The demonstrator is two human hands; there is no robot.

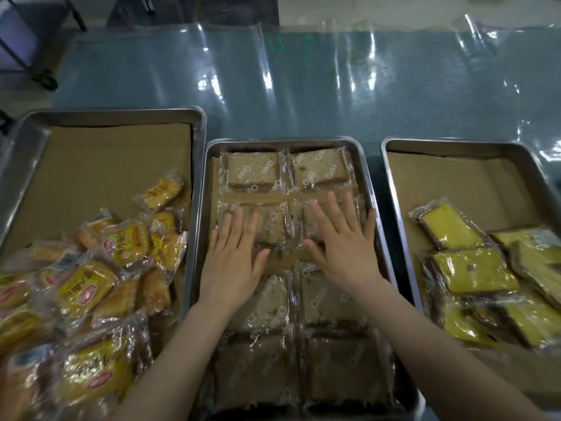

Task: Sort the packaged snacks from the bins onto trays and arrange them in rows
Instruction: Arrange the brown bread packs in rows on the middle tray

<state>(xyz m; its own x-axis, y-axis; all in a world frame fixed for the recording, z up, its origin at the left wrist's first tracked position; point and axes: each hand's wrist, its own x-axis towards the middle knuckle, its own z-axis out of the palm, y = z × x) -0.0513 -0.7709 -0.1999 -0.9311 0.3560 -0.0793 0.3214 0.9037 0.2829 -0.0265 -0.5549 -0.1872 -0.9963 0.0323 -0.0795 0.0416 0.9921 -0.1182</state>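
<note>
The middle steel tray (375, 189) holds clear-wrapped brown cake slices (253, 173) laid in two columns and several rows. My left hand (233, 253) lies flat, fingers straight, on the left packet of the second row (273, 226). Flat on the right packet of that row rests my right hand (343, 244), fingers spread. Neither hand grips anything. The left tray (121, 115) carries a heap of yellow-printed bread packets (127, 243). In the right tray (455, 144) lies a pile of wrapped yellow cake slices (473, 270).
All three trays are lined with brown cardboard and stand on a table under shiny clear plastic film (303, 80). The far halves of the left and right trays show bare cardboard. A dark cart frame (33, 56) stands beyond the table's far left corner.
</note>
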